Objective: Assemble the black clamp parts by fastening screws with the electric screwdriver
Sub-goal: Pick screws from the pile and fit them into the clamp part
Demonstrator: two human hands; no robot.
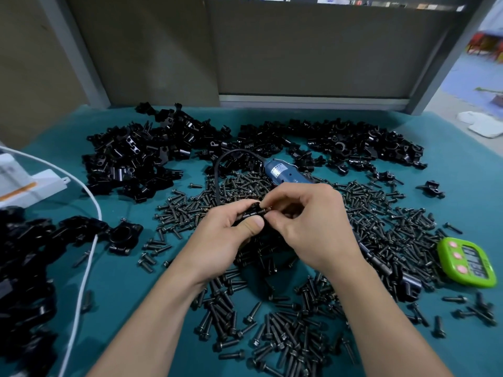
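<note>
My left hand (228, 235) grips a small black clamp part (251, 210) above the middle of the teal table. My right hand (313, 221) pinches a screw (268, 212) against the part's right side; most of the screw is hidden by my fingers. The blue electric screwdriver (283, 171) lies on the table just behind my hands, its black cord (217, 170) looping left. Loose black screws (285, 330) are spread all around and under my hands. Heaps of black clamp parts (141, 151) lie at the back left and clamp parts (353, 142) at the back right.
Assembled black clamps (119, 235) lie at the left, with more piled along the left edge. A white cable (87, 262) runs down the left side from a white box (30, 183). A green timer (466, 261) sits at the right. A grey partition (299, 50) stands behind the table.
</note>
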